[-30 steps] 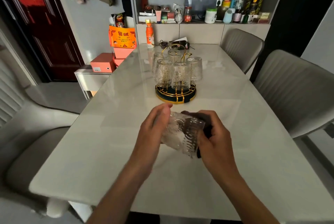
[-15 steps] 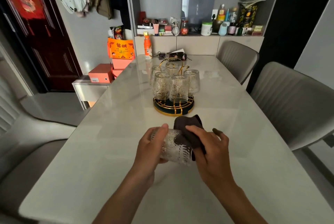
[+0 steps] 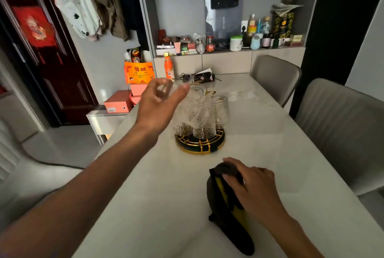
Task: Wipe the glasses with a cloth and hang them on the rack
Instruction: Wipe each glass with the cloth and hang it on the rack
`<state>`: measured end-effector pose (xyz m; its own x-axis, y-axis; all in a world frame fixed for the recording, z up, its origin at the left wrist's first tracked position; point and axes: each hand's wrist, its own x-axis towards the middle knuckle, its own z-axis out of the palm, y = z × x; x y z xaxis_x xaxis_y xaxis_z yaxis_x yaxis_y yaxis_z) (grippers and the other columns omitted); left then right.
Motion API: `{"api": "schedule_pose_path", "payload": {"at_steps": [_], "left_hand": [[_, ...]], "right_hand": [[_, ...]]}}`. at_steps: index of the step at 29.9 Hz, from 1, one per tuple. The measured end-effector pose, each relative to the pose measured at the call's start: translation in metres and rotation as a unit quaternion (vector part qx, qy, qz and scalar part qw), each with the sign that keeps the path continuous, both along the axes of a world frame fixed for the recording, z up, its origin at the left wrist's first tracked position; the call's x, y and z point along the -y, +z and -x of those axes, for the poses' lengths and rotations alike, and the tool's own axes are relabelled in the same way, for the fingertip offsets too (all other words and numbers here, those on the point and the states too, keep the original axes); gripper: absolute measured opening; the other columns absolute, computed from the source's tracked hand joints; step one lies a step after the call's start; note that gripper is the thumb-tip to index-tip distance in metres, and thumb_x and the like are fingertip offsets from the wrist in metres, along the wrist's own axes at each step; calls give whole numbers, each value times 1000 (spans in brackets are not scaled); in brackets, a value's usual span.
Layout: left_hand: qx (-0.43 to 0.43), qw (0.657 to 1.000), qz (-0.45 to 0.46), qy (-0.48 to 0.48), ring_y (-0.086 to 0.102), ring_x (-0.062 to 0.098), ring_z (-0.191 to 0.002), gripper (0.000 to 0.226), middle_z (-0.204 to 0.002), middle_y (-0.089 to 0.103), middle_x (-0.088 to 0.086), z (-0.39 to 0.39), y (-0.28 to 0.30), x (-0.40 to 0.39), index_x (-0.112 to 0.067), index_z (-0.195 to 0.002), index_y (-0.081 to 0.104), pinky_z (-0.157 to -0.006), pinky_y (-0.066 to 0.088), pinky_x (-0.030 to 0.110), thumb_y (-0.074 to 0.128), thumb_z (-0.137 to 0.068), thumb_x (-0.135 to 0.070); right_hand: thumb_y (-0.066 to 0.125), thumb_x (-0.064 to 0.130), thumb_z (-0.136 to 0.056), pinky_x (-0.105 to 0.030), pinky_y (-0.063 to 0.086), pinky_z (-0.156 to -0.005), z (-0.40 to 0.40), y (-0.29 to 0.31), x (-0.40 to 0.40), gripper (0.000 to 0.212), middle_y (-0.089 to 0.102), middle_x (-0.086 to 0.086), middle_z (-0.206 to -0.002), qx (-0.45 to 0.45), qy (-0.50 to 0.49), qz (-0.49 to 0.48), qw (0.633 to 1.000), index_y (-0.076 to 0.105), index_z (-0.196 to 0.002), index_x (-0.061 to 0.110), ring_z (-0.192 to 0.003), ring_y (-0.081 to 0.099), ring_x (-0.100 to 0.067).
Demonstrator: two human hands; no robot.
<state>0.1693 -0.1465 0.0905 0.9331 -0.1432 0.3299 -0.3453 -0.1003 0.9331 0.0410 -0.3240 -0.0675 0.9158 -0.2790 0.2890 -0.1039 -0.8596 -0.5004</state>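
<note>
closest to me, the right hand (image 3: 252, 187) rests on the dark cloth (image 3: 226, 207), which lies in a long crumple on the pale worktop (image 3: 145, 205) with a yellow side showing in the fold. its fingers (image 3: 232, 176) are curled over the cloth's far end, pressing and grasping it against the surface.

further out, the left hand (image 3: 160, 103) is stretched forward over the rack (image 3: 200, 143), fingers wrapped round a clear patterned glass (image 3: 166, 91). the glass is blurred and half hidden by the palm, so i cannot tell whether its mouth points down. it hangs in the air, just left of and above the glasses on the rack (image 3: 199, 114), which stand mouth down on their gold pegs over the round dark base.

to my eye the wiping of this glass is done and the hanging step is in hand. the next move calls for the mouth turned downward, lined up over a free peg, then lowered gently so it does not knock its neighbours; which peg is free i cannot make out from here.

behind the rack, an orange bottle (image 3: 168, 68) stands at the worktop's far end.
</note>
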Motion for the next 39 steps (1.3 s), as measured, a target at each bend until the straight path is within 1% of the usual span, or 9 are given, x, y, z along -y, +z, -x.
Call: {"api": "schedule_pose_path", "payload": {"at_steps": [4,7,13,16,18,27,30,35,39], "left_hand": [[73,995,-64,-20,64,12,-95,49,-106,64,-8,-70,44,65,-24,-114,58,-77,54,29,87,-79,-43],[100,985,-140,-14,65,20,-110,67,-122,65,-2,-124,58,112,-20,-127,55,-90,57,35,92,-74,-38],[133,933,-329,-53,59,26,-114,59,-122,58,2,-197,59,159,-23,-114,51,-81,52,34,93,-74,-34],[144,902,-402,-59,54,21,-106,64,-118,54,0,-217,46,172,-20,-120,55,-73,43,27,92,-73,-42],[160,871,-460,-67,49,19,-104,71,-123,54,1,-225,35,181,-18,-128,56,-77,40,28,91,-73,-46],[182,827,-522,-101,51,27,-128,77,-148,51,7,-220,30,204,-16,-143,51,-92,48,33,86,-80,-43],[164,826,-528,-113,51,23,-116,76,-146,50,6,-215,33,205,-17,-143,51,-85,54,36,87,-80,-40],[171,800,-558,-140,47,19,-111,65,-143,52,6,-219,18,198,-18,-138,54,-85,40,32,84,-83,-36],[141,749,-631,-144,58,27,-115,48,-139,60,14,-216,2,200,-3,-134,60,-74,45,28,69,-97,-32]], "right_hand": [[53,47,-100,-39,29,-108,-33,-6,16,38,59,16,-98,-70,-15,2,997,40,-135,49,-110,58,-12],[58,45,-98,-38,26,-111,-50,-17,32,31,54,19,-93,-80,-20,-39,996,33,-116,50,-97,52,-8],[55,52,-97,-35,30,-108,-64,-27,45,25,58,20,-92,-93,-37,-64,993,31,-103,48,-91,50,-2],[51,52,-98,-34,27,-109,-65,-29,46,16,51,28,-86,-102,-18,-56,993,35,-98,49,-93,47,0],[51,53,-97,-34,25,-109,-63,-27,46,15,46,33,-82,-100,-11,-51,994,36,-97,52,-93,44,2],[51,57,-95,-33,23,-112,-56,-33,46,16,40,37,-78,-89,-12,-37,995,49,-111,52,-93,40,4],[53,56,-95,-31,24,-110,-55,-34,46,12,41,37,-77,-77,-12,-47,996,45,-103,54,-91,40,5],[55,53,-95,-30,28,-106,-52,-29,46,17,44,36,-79,-71,-4,-58,996,39,-98,55,-90,42,4],[69,34,-92,-29,43,-95,-49,-29,45,30,57,27,-82,-33,-3,-149,988,46,-88,54,-87,55,-3]]}}
